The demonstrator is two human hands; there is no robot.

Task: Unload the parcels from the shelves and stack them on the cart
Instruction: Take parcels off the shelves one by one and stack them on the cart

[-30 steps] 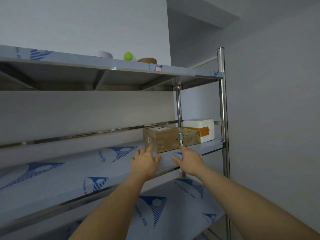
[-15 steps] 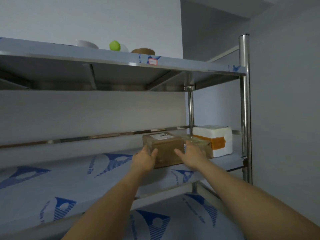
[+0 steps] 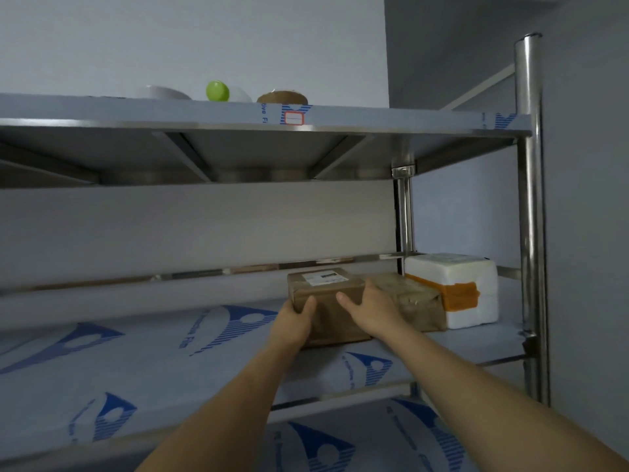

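Partly hidden behind both hands [image 3: 292, 321] [image 3: 372, 310], brown parcel [image 3: 326, 291] on shelf [image 3: 204, 338].

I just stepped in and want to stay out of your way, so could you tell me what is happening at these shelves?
A person is taking a brown cardboard parcel with a white label off the middle steel shelf. The left hand grips its left front corner and the right hand holds its right side. A tape-wrapped brown parcel and a white foam box with orange tape wait beside it.

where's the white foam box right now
The white foam box sits at the right end of the middle shelf in the head view, beside the tape-wrapped parcel and near the right steel post.
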